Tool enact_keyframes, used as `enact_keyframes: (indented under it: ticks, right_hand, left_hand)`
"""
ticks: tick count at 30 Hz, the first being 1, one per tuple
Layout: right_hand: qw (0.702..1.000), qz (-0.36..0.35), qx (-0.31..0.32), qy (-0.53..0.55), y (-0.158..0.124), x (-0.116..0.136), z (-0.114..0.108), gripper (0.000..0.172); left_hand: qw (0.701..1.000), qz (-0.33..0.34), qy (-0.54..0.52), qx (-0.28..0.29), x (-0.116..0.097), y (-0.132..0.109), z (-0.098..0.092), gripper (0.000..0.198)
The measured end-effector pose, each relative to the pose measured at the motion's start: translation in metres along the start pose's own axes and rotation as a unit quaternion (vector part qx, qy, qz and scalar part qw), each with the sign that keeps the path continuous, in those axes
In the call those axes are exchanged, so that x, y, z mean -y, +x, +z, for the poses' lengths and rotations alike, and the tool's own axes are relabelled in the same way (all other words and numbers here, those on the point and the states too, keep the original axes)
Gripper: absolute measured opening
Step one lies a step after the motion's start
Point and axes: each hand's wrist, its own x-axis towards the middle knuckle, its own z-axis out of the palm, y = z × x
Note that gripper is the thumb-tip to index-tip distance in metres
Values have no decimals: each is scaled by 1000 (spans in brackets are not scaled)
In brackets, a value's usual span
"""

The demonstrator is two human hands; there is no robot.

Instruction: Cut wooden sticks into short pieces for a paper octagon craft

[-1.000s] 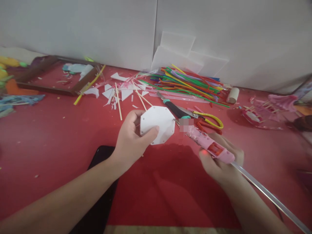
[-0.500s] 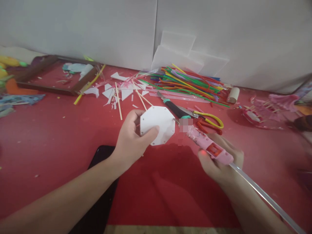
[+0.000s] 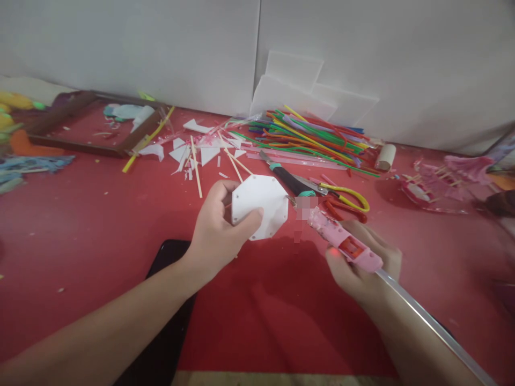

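Observation:
My left hand (image 3: 215, 233) grips a white octagonal foam piece (image 3: 260, 206) by its left edge, thumb across its face, holding it above the red table (image 3: 80, 225). My right hand (image 3: 362, 262) is wrapped round a pink glue gun (image 3: 346, 244) with a clear glue stick (image 3: 426, 321) trailing out of its back. The gun's nozzle points at the right edge of the octagon, touching or nearly touching it.
A black phone (image 3: 164, 321) lies under my left forearm. Behind the octagon lie a utility knife (image 3: 289, 179), yellow-handled scissors (image 3: 341, 193), several coloured pipe cleaners (image 3: 309, 136), wooden sticks and white scraps (image 3: 201, 150). A wooden frame (image 3: 84, 126) sits far left, a pink craft piece (image 3: 442, 174) far right.
My right hand and the glue gun have shifted slightly left and down. The left hand and octagon stay put.

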Motion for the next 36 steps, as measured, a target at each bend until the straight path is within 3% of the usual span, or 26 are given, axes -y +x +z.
enact_keyframes:
  ticks: [7,11,17,21,24,36]
  right_hand:
    - [999,26,18,-14,0,-1,-1,11]
    - [999,34,-4,-19,0,-5,-1,12]
    - [999,38,-34,-8,0,-11,-4,8]
    - [999,14,15,43,0,-9,-6,8]
    - [997,14,40,60,0,-7,-6,10]
    - [999,7,12,30,1,-6,-5,16]
  left_hand:
    - [998,43,54,3,0,-3,-2,30]
    - [998,39,58,2,2,-3,-3,34]
    - [992,-41,-115,16,7,4,0,39]
    - [972,-100,-213,-10,7,9,1,32]
    - [972,-88,-215,-4,7,9,1,30]
    - [977,-73,-199,13,6,5,2,35]
